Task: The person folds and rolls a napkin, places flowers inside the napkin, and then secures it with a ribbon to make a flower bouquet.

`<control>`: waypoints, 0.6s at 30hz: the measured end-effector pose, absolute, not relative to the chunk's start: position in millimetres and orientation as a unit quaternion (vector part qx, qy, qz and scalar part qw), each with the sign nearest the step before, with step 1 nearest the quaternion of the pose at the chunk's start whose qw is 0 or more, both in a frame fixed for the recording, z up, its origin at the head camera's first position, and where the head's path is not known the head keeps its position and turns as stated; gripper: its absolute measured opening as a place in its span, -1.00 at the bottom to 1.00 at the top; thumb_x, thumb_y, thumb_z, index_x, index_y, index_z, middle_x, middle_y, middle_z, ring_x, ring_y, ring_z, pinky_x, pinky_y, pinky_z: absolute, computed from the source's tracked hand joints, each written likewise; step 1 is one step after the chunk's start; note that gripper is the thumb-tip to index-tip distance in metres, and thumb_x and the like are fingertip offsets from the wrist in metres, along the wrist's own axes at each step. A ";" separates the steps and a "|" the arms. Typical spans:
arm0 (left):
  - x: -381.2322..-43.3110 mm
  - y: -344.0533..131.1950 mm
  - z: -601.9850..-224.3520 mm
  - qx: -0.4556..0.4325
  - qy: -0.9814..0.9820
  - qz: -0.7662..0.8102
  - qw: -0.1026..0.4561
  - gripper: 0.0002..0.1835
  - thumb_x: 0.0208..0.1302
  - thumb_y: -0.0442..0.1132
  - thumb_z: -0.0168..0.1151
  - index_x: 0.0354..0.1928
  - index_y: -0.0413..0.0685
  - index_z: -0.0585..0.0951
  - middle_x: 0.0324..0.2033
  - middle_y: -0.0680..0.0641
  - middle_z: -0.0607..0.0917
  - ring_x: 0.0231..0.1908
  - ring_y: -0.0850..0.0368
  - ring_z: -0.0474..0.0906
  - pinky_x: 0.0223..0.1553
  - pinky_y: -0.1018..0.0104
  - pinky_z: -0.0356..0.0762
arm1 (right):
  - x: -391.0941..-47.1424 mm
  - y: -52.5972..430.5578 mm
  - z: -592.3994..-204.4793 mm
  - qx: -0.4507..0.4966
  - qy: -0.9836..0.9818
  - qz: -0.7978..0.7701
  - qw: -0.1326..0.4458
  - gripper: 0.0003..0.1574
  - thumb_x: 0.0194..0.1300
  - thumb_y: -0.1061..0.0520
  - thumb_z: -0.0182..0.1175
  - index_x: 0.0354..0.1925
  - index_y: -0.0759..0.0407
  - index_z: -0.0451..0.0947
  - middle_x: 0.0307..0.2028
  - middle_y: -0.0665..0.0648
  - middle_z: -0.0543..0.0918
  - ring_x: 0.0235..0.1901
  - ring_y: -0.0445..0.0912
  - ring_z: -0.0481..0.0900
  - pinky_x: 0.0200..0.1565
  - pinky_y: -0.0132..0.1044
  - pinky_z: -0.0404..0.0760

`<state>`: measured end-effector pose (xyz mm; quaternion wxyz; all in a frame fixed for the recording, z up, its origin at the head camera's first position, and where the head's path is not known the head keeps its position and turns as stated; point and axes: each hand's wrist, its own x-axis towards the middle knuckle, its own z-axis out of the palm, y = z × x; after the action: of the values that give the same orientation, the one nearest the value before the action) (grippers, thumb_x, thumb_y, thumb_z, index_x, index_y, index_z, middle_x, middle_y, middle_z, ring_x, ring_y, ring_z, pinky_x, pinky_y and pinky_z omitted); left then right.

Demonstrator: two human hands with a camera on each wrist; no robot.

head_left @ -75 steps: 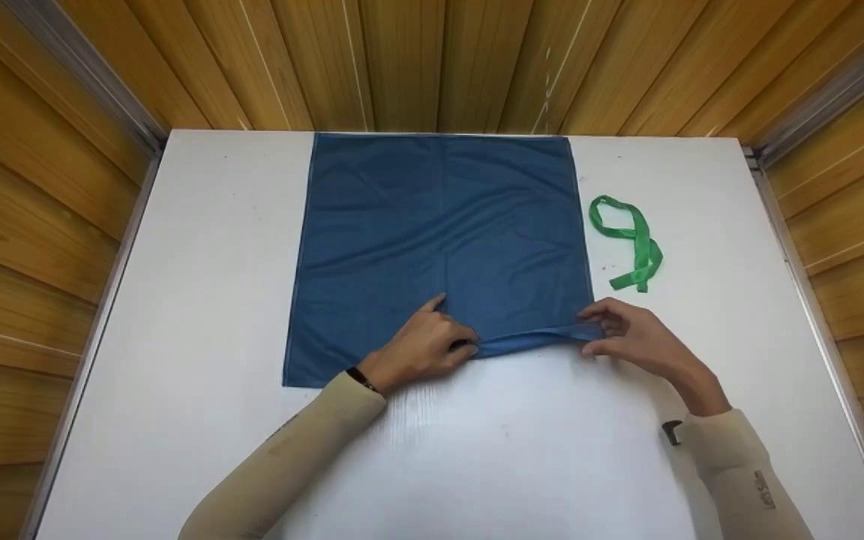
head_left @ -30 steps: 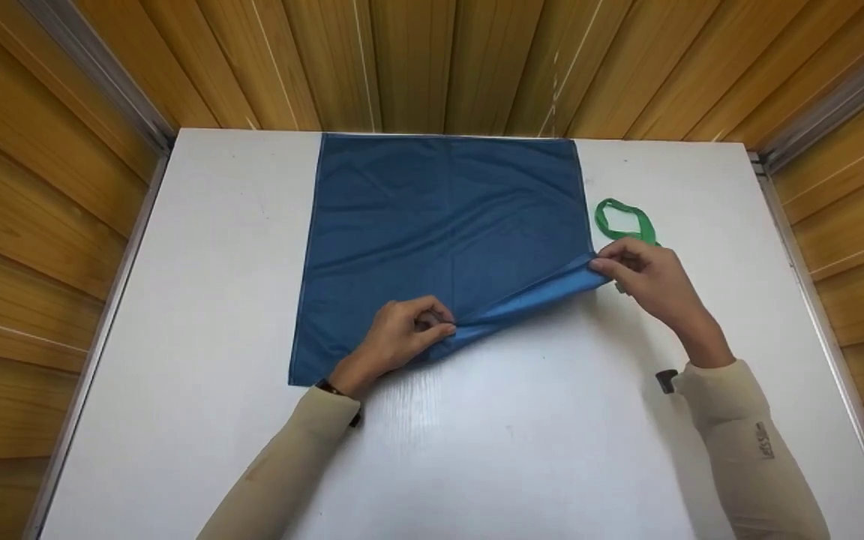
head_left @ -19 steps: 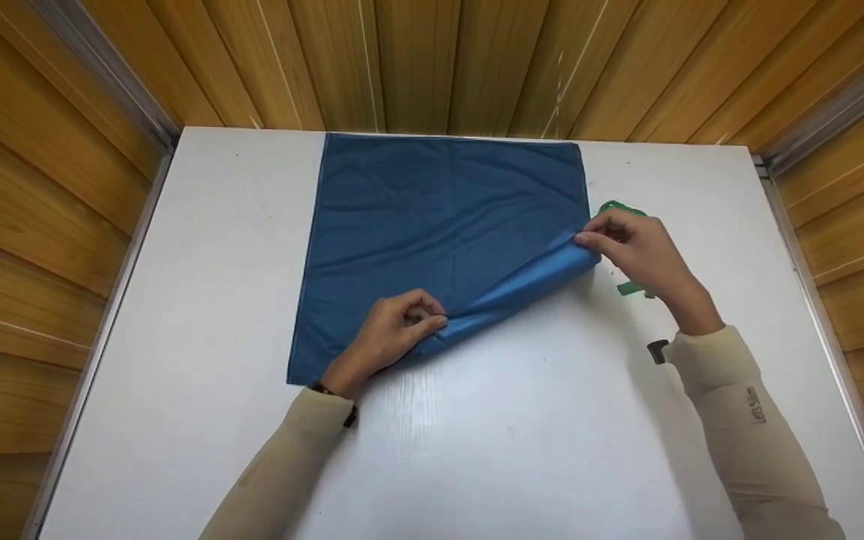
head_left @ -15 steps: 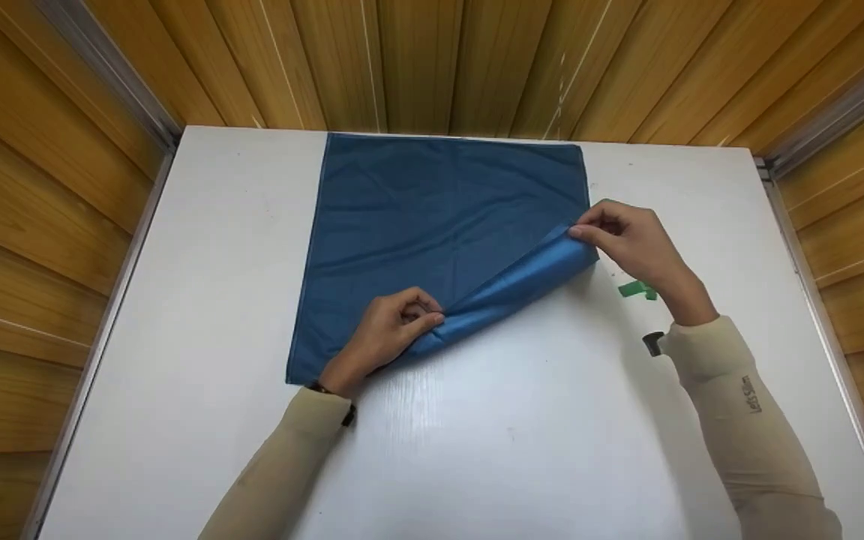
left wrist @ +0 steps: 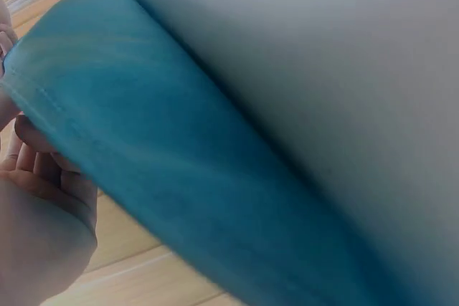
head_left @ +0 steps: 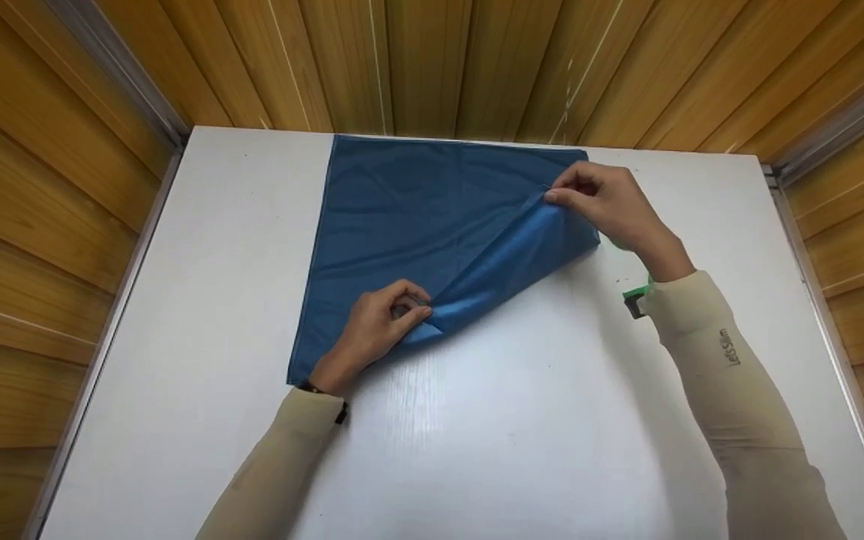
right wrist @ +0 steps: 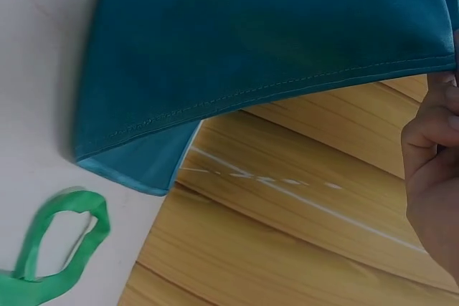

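A blue cloth (head_left: 394,202) with stitched edges lies on a white table, its near right corner lifted and folded back to show a shinier underside (head_left: 514,255). My right hand (head_left: 612,202) pinches that corner between thumb and fingers, above the cloth's right side. My left hand (head_left: 379,322) pinches the near edge around its middle. In the right wrist view, the raised cloth (right wrist: 272,34) hangs from the right hand (right wrist: 434,163) with its hem stretched out. The left wrist view has the left hand (left wrist: 43,227) at the hem of the cloth (left wrist: 179,148).
A looped green ribbon (right wrist: 82,249) lies on the table right of the cloth; in the head view the right arm covers most of it. Wood-patterned walls (head_left: 432,67) with metal edge rails surround the white table (head_left: 522,450) at the back and both sides.
My right hand has lifted the near right corner and drawn it away and leftward over the cloth, widening the fold. My left hand went from touching the cloth with forefinger extended to pinching its edge, shifting left.
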<state>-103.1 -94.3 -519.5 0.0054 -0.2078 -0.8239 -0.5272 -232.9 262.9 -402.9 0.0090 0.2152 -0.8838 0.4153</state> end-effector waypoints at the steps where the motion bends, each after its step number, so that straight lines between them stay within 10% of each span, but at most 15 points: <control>1: -103.0 -95.7 -519.2 -0.205 -0.823 -0.530 0.006 -0.83 0.45 -0.23 0.42 -0.01 -0.10 0.70 -0.30 0.06 0.81 -0.42 0.21 0.66 -0.38 0.31 0.53 | -234.4 261.2 -401.5 0.215 -0.885 0.414 0.007 -0.81 0.47 0.11 0.39 -0.11 0.23 0.77 -0.30 0.11 0.71 -0.35 -0.08 0.49 -0.29 -0.42 0.45; 18: -107.2 -121.0 -508.4 -0.184 -0.842 -0.505 0.053 -0.77 0.39 -0.34 0.46 0.04 -0.12 0.71 -0.20 -0.05 0.82 -0.45 0.12 0.66 -0.37 0.28 0.57 | -269.9 217.4 -386.3 0.239 -0.874 0.423 0.016 -0.77 0.48 0.08 0.39 -0.07 0.23 0.75 -0.25 0.11 0.71 -0.30 -0.07 0.49 -0.21 -0.35 0.47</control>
<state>-107.2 -121.0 -508.4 0.0526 -0.1844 -0.8417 -0.5047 -269.9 217.4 -386.3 0.0163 0.2389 -0.8741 0.4226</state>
